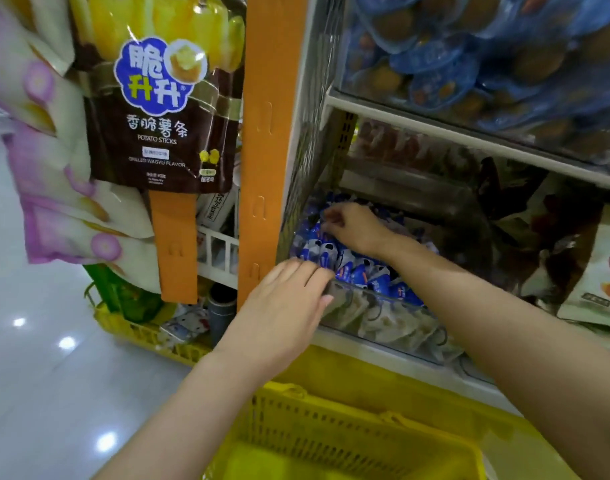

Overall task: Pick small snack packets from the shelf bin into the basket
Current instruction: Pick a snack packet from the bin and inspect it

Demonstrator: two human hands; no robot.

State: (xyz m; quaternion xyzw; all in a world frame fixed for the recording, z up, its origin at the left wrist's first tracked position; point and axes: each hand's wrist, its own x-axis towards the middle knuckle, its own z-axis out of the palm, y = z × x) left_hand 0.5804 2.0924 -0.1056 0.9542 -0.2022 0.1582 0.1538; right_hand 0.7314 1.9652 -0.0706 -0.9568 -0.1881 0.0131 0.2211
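Shop shelving frames a clear shelf bin (383, 323) heaped with blue snack packets (352, 268). Right hand (352, 225) pinches packets; left hand (289, 299) lies spread at the rim. Below both, the yellow basket (331, 438) shows none yet.

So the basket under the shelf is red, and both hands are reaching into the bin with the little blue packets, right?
Not quite: the basket is yellow, not red, as the head view shows. The rest holds: the left hand is at the clear front edge of the bin, and the right hand is deeper in among the little blue packets.
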